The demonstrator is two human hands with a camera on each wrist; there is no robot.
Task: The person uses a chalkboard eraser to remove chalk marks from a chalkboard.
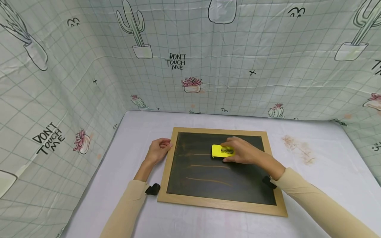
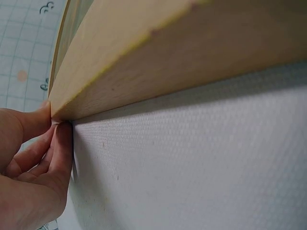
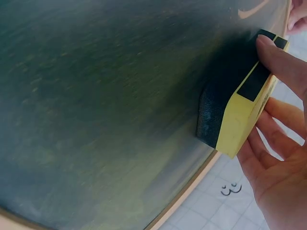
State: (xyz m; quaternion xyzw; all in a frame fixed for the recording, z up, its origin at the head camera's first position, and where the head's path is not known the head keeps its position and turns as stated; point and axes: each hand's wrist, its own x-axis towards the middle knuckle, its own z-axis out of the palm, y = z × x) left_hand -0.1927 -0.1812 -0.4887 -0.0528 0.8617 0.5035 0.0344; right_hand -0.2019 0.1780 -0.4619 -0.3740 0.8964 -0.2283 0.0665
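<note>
A chalkboard (image 1: 250, 186) in a light wooden frame (image 1: 220, 207) lies flat on the table. My right hand (image 1: 244, 152) grips a yellow eraser (image 1: 218, 151) with a dark felt underside, thumb on one long side and fingers on the other. In the right wrist view the eraser's felt (image 3: 209, 117) faces the board. Three orange-brown chalk lines run across the board; the eraser stands at the right end of the top one. At the frame's left edge, my left hand (image 1: 157, 150) pinches the wood between thumb and curled fingers, as the left wrist view shows.
White cloth (image 1: 143, 132) covers the table, with brownish dust smudges (image 1: 297, 148) right of the board. Grid-patterned fabric (image 1: 226, 59) with cactus drawings stands behind and at the sides. A black wrist device (image 1: 153, 189) sits by the left sleeve, another (image 1: 269, 182) by the right.
</note>
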